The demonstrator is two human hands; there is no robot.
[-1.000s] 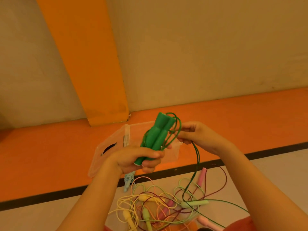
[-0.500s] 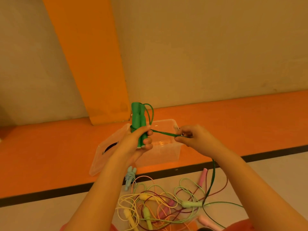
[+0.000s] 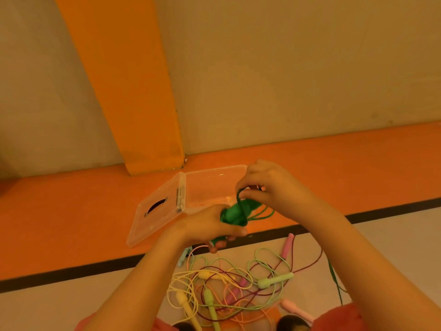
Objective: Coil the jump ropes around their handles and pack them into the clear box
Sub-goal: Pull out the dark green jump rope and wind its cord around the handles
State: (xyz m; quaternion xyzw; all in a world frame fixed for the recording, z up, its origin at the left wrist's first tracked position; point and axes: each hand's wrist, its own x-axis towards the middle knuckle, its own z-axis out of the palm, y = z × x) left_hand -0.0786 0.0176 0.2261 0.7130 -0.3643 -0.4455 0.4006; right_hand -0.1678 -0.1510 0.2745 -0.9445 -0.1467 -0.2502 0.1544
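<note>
My left hand (image 3: pixel 210 226) grips the pair of green handles (image 3: pixel 232 213) of a jump rope, held low in front of the clear box (image 3: pixel 210 185). My right hand (image 3: pixel 269 187) pinches the green cord (image 3: pixel 238 195) just above the handles, where several turns of cord lie wrapped. The loose end of the green cord (image 3: pixel 335 280) trails down past my right forearm to the floor. The clear box stands open on the orange floor strip, its lid (image 3: pixel 155 211) folded out to the left.
A tangle of loose jump ropes (image 3: pixel 229 290) lies on the pale floor below my hands: yellow, light green, pink and maroon cords with handles. A light blue handle (image 3: pixel 182 258) peeks out by my left forearm. A beige wall with an orange stripe (image 3: pixel 124 91) rises behind the box.
My left hand has lowered and tipped the green handles from upright to slanted. My right hand has moved left and up, bringing the cord over the handles.
</note>
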